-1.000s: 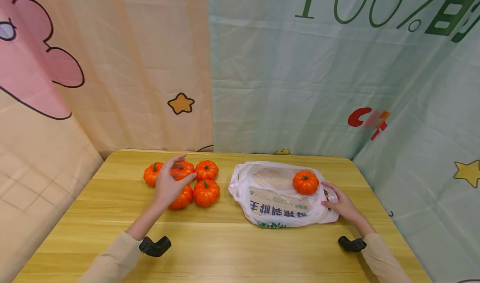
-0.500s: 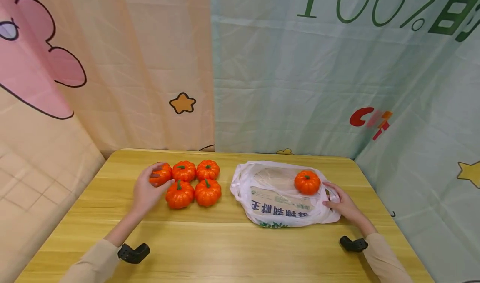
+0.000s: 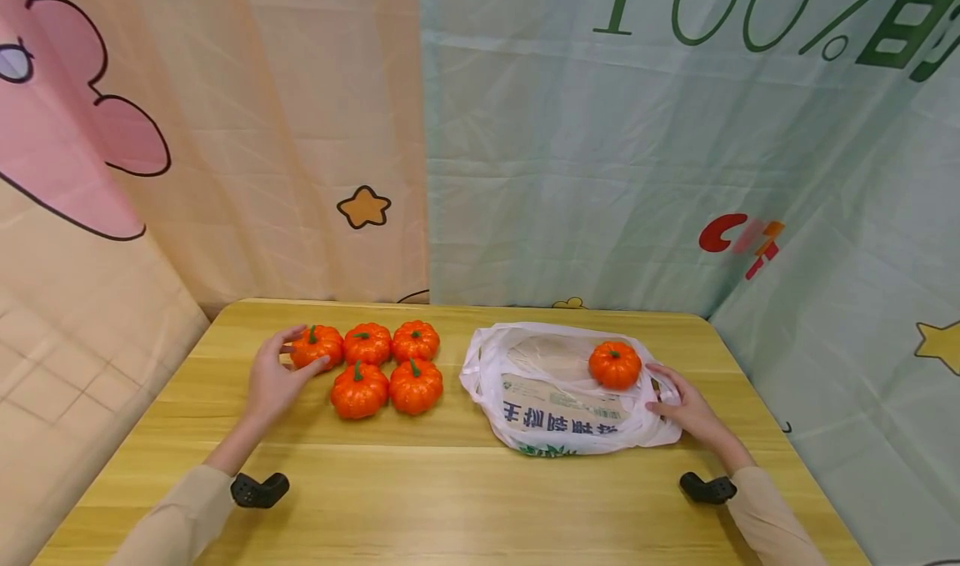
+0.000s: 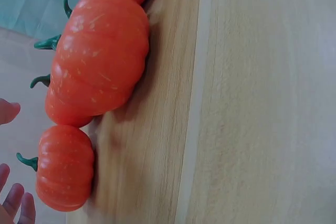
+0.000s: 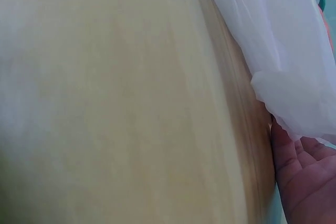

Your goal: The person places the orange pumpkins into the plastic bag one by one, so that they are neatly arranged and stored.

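Note:
Several small orange pumpkins with green stems stand grouped on the left half of the table in the head view. My left hand (image 3: 274,379) is beside the leftmost pumpkin (image 3: 318,348), thumb and fingers spread apart. In the left wrist view, a gap shows between the fingertips (image 4: 12,199) and that pumpkin (image 4: 65,168). To the right lies a white plastic bag (image 3: 480,376) with dark printed characters. Another pumpkin (image 3: 615,365) sits at the bag's right part. My right hand (image 3: 687,409) holds the bag's right edge; in the right wrist view the bag (image 5: 294,98) partly hides its fingers.
The wooden table (image 3: 450,508) extends in front of the pumpkins and bag. Behind it hangs a printed curtain (image 3: 570,174). A black wrist device (image 3: 259,491) is on the left arm and another (image 3: 708,488) on the right.
My left hand has moved left, from over the middle of the pumpkin group to beside the leftmost pumpkin. The right hand and the bag look unmoved.

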A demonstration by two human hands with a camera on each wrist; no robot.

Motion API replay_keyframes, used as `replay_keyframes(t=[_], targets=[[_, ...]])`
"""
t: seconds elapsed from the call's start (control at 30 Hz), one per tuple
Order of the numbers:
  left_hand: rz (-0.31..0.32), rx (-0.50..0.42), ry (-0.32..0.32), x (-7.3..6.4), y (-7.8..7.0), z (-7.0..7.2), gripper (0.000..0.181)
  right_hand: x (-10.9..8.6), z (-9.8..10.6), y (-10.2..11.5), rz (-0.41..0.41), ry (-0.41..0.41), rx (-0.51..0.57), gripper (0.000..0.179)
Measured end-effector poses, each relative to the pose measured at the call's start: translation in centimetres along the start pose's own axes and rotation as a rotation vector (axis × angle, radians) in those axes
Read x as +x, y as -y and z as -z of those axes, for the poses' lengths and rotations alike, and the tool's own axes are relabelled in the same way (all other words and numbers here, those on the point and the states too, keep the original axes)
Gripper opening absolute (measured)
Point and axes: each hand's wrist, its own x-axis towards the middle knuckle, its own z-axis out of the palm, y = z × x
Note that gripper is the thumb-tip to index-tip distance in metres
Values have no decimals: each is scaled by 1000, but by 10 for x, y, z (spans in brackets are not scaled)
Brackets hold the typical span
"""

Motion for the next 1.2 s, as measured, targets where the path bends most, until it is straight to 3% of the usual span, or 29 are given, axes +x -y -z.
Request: replay_keyframes(t=[0.3,0.43,0.67,0.93,1.2], targets=[[92,7,12,10,16,0,65,-1,0,1,12,-9,-7,68],[120,-11,40,12,21,-1,68,-2,0,1,12,-9,-2,67],[245,-55,114,15,26,-2,77,-3,-1,0,10,-5,0,68],[342,-76,165,19,34,-6,86,-2,-2,-2,29,-16,2,67],[350,-129,187,22,37,-15,93,0,-1,-2,35,-24,-4,67]])
